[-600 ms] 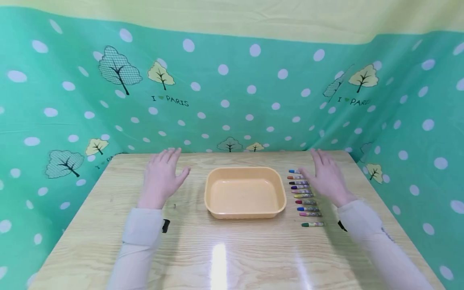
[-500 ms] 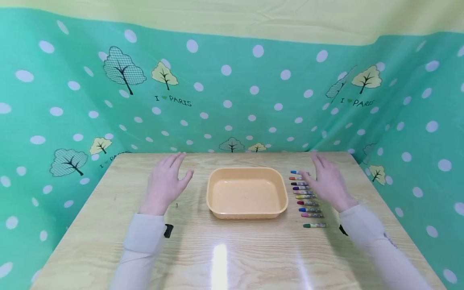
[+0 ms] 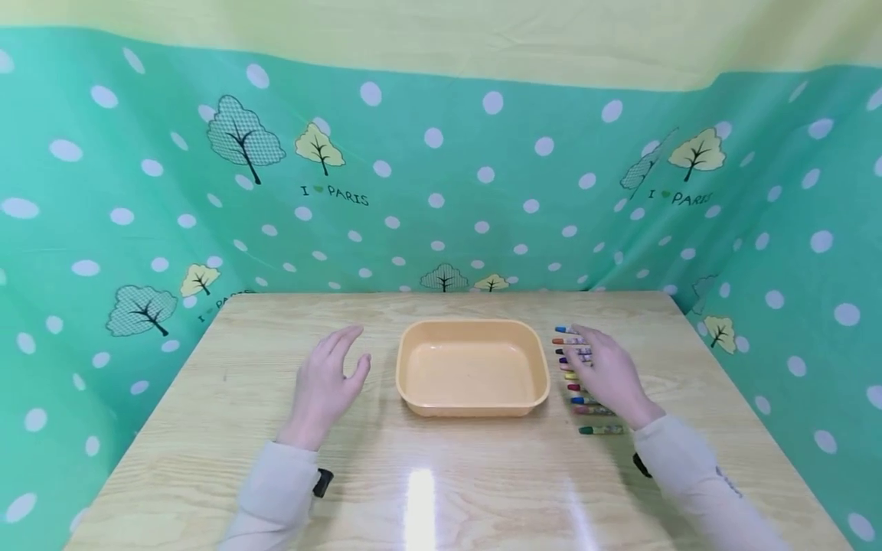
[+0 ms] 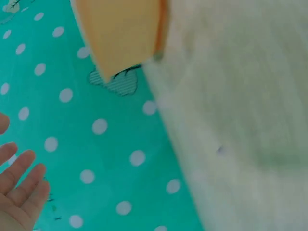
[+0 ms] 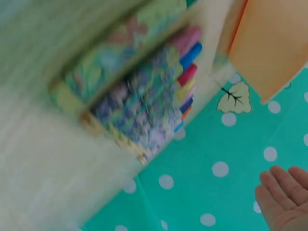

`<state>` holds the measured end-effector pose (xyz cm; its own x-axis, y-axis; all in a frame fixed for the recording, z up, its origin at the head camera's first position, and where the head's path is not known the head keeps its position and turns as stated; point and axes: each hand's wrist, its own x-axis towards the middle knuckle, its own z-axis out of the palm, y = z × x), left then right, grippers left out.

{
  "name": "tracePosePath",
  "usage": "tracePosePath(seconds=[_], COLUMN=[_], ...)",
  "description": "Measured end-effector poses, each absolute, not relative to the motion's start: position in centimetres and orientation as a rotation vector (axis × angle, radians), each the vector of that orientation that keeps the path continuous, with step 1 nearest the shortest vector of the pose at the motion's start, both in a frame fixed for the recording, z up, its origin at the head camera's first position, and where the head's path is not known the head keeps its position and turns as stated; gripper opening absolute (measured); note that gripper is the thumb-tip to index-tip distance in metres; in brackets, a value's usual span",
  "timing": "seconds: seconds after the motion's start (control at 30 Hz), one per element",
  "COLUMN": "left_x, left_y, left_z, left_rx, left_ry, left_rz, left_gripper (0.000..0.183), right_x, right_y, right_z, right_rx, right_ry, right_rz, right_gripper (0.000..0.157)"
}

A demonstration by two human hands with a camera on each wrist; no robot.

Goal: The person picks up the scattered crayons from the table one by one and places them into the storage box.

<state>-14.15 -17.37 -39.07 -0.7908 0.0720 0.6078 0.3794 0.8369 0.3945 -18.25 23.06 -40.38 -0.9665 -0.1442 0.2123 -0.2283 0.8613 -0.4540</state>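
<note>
Head view: drawn back from the far desk (image 3: 510,482) edge with left hand (image 3: 327,386), and with right hand (image 3: 613,376) over crayons (image 3: 573,388) beside the tray (image 3: 474,411); apparently reaching, without any lifted yet. Left wrist view: spread, holding nothing. Right wrist view: likewise spread.

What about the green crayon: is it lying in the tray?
No, the green crayon lies on the wooden table, to the right of the tray and apart from it.
</note>
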Motion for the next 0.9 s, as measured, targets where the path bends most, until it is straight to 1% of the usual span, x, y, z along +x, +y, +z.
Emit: tracePosePath(seconds=[0.23, 0.43, 0.57, 0.67, 0.77, 0.9], left_x=[-14.2, -14.8, -15.5, -16.1, -16.6, -17.6], left_y=[-17.3, -16.9, -16.1, -15.6, -15.2, -14.6], left_z=[-40.8, -42.8, -44.2, -45.0, -45.4, -45.5], left_rx=[-0.225, -0.172, -0.122, -0.077, -0.040, -0.019], left_ry=[-2.420, -2.469, -2.457, -2.437, -2.446, -2.464], left_rz=[-1.049, -1.350, -1.639, -1.812, -1.915, -1.988], left_gripper=[0.034, 0.033, 0.034, 0.037, 0.045, 0.056], right_x=[-17.8, -17.9, -17.9, -18.0, -18.1, -18.4], right_y=[23.2, 23.1, 23.0, 22.9, 22.7, 22.6], right_z=[-41.5, -42.3, -42.9, -43.1, -43.3, -43.2], right_rx=[0.224, 0.196, 0.206, 0.250, 0.291, 0.308], right_ry=[-2.858, -2.857, -2.842, -2.825, -2.822, -2.820], right_rz=[0.964, 1.070, 1.116, 1.125, 1.111, 1.118], right_gripper=[0.051, 0.052, 0.046, 0.040, 0.037, 0.038])
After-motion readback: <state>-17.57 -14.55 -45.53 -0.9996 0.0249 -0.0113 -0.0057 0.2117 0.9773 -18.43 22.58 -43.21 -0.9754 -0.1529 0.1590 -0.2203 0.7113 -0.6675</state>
